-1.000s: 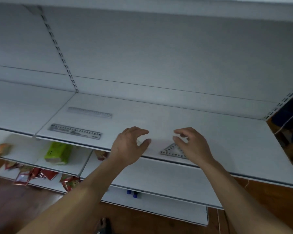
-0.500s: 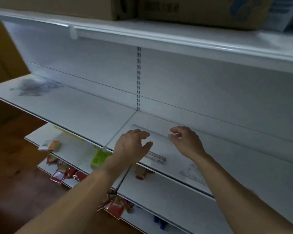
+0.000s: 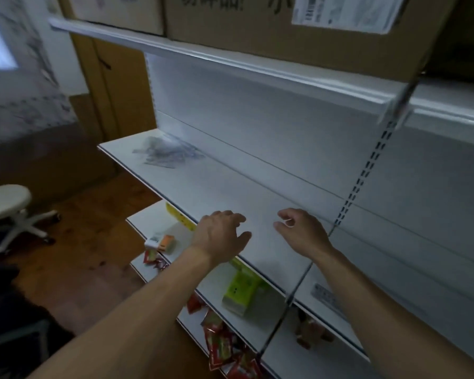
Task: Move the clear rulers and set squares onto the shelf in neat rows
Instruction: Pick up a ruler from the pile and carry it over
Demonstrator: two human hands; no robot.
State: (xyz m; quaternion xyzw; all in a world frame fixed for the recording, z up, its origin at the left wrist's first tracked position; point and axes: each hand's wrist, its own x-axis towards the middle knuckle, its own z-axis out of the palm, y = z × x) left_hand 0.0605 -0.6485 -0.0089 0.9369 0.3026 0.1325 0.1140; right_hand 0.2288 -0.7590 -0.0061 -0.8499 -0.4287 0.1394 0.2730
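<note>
A heap of clear rulers and set squares lies at the far left end of the white shelf. One placed clear ruler shows at the shelf's front edge to the right, partly behind my right forearm. My left hand hovers over the shelf's front edge with loosely spread fingers and holds nothing. My right hand hangs above the shelf beside it, fingers loosely curled, also holding nothing. Both hands are well short of the heap.
Cardboard boxes stand on the upper shelf. Lower shelves carry a green pack, an orange and white box and red packets. A white stool stands on the wooden floor at left.
My view has swung left along the shelf, bringing the heap of rulers into sight. Both hands moved left with it, away from the placed rulers and set square, and stay without a hold.
</note>
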